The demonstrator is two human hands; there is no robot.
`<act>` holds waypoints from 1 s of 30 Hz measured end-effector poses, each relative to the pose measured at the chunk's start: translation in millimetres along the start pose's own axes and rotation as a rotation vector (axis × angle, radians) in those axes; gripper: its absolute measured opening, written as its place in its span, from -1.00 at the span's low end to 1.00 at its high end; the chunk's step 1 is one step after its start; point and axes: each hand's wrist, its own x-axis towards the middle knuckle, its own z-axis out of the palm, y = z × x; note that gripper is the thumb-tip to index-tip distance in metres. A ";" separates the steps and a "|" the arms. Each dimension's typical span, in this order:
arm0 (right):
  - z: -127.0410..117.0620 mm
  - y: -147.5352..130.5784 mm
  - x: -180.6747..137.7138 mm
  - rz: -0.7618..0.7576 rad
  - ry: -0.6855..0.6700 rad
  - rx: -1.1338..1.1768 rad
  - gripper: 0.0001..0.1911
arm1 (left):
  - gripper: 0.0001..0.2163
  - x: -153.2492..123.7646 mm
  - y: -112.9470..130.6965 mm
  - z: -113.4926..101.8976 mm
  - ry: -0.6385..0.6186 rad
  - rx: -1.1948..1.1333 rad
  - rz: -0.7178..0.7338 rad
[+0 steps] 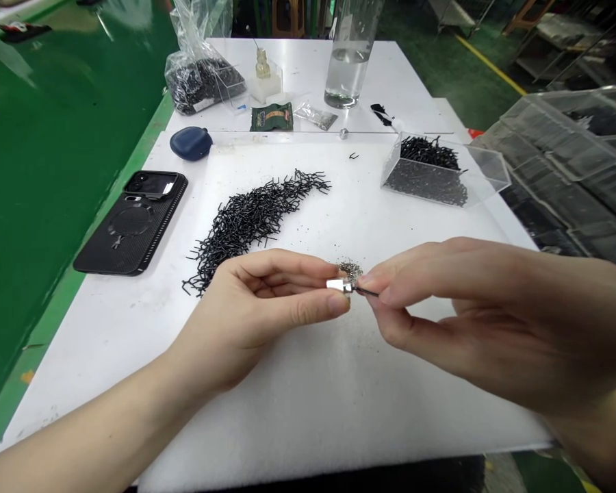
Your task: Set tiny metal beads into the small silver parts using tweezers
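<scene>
Between the thumb and fingers of my left hand (272,294) is a small shiny metal fitting (337,285). My right hand (456,308) pinches a thin black wire piece (367,292), whose left end meets the fitting; whether it sits inside cannot be made out. Just behind the fingertips lies a little heap of tiny dark and brassy bits (350,267). A long pile of bent black wire pieces (251,216) spreads over the white mat (308,411) beyond my left hand.
A black phone (133,222) and blue case (191,143) lie at the left. A clear scoop-like tray (426,188) holds more black pieces. Behind stand a bag of black pieces (200,82), a small bottle (262,65) and a clear liquid container (346,75). Plastic bins (569,164) stand right.
</scene>
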 end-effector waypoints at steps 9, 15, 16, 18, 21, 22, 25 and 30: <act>2.5 -4.7 4.2 -0.007 -0.005 0.025 -0.78 | -0.80 0.7 1.4 1.4 0.046 0.015 -0.021; 0.4 -7.1 6.2 -0.035 -0.032 0.071 -0.71 | -0.81 -1.1 1.9 0.7 0.034 0.038 -0.023; -0.4 -7.5 6.7 -0.033 -0.047 0.079 -0.72 | -0.81 -1.5 1.9 0.7 0.034 0.037 -0.027; -1.4 -7.8 6.9 -0.027 -0.056 0.099 -0.72 | -0.81 -1.8 2.3 0.7 0.030 0.022 -0.035; -0.6 -7.7 5.7 -0.009 -0.041 0.125 -0.71 | -0.80 -1.5 2.9 0.8 0.011 -0.016 -0.039; 0.1 -7.6 5.2 -0.003 -0.039 0.129 -0.70 | -0.80 -1.4 3.1 0.8 0.002 -0.022 -0.038; 2.3 -7.3 4.3 -0.005 -0.028 0.136 -0.71 | -0.80 -2.0 3.0 0.8 -0.008 -0.032 -0.042; 4.5 -7.6 4.7 -0.022 -0.022 0.127 -0.73 | -0.81 -2.7 2.6 1.0 -0.021 -0.050 -0.039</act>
